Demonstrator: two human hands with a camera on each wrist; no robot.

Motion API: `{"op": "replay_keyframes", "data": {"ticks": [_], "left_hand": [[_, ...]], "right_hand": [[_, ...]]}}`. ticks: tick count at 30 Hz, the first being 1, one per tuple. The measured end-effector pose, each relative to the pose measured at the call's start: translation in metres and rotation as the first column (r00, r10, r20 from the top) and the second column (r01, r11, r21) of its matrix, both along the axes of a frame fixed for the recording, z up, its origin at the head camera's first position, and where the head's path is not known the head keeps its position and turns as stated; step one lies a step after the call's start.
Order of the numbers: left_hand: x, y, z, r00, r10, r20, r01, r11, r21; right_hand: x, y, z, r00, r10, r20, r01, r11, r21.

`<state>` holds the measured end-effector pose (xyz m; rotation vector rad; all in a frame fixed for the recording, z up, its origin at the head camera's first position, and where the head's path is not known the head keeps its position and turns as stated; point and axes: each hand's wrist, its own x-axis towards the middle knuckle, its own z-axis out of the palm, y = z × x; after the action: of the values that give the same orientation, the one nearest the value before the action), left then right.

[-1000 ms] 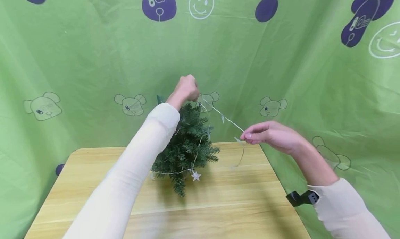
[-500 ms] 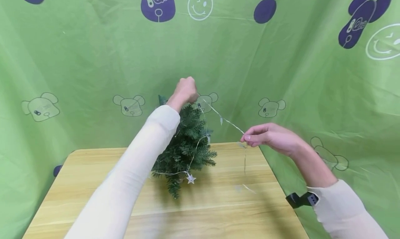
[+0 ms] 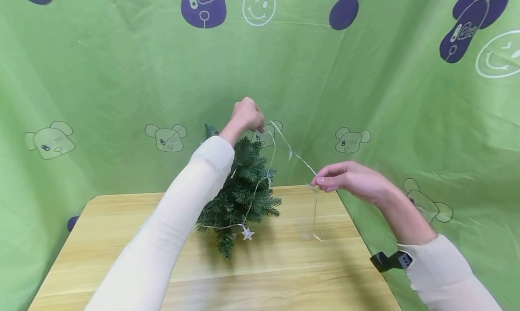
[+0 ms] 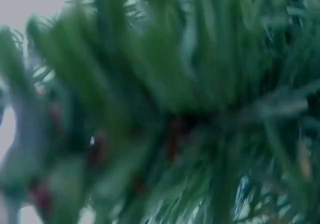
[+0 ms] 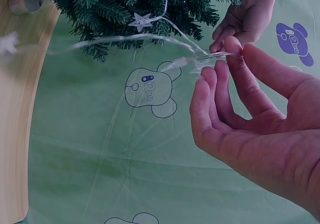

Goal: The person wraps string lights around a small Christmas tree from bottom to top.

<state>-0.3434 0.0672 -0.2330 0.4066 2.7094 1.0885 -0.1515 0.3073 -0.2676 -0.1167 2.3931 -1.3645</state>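
Note:
A small green artificial Christmas tree (image 3: 248, 184) stands on the table, with string lights (image 3: 254, 193) draped over its right and front. A clear star (image 3: 247, 233) on the strand hangs low at the front. My left hand (image 3: 248, 114) reaches over the treetop, fingers curled, pinching the strand. My right hand (image 3: 353, 179), right of the tree, pinches the same strand (image 5: 220, 55) between thumb and index fingertip. The wire slopes down from left hand to right, and a loose length dangles below the right hand. Blurred tree needles (image 4: 150, 83) fill the left wrist view.
The wooden table (image 3: 284, 275) has its far edge just behind the tree. A green printed curtain (image 3: 308, 76) hangs behind and at both sides. A black strap device (image 3: 391, 260) sits at the right cuff.
My left hand has shifted slightly up and right, lifting the strand off the tree's upper right side. The dangling length under my right hand has dropped and swung. My right hand has hardly moved.

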Motion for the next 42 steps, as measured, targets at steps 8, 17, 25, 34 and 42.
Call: {"op": "replay_keyframes", "data": {"ticks": [8,17,25,34,42], "left_hand": [[-0.005,-0.008,-0.004,1.000,-0.029,0.010,0.030,0.991,-0.129],[-0.012,-0.029,-0.002,0.997,-0.067,0.031,0.073,0.958,-0.279],[-0.014,-0.037,-0.003,0.998,-0.064,0.021,0.067,0.943,-0.326],[-0.011,-0.045,0.006,0.983,-0.143,0.112,0.178,0.890,-0.421],[0.002,-0.048,0.024,0.977,-0.188,0.102,0.212,0.905,-0.369]], "right_hand": [[-0.001,-0.001,-0.001,1.000,0.008,-0.007,-0.008,1.000,0.006],[-0.004,-0.006,-0.002,1.000,0.013,0.014,-0.013,1.000,0.015],[-0.003,-0.006,-0.004,0.999,0.008,0.034,-0.009,1.000,0.019],[-0.002,-0.003,-0.004,0.998,0.037,0.051,-0.033,0.996,-0.080],[-0.003,-0.001,-0.004,0.998,0.055,0.034,-0.051,0.995,-0.087]]}}
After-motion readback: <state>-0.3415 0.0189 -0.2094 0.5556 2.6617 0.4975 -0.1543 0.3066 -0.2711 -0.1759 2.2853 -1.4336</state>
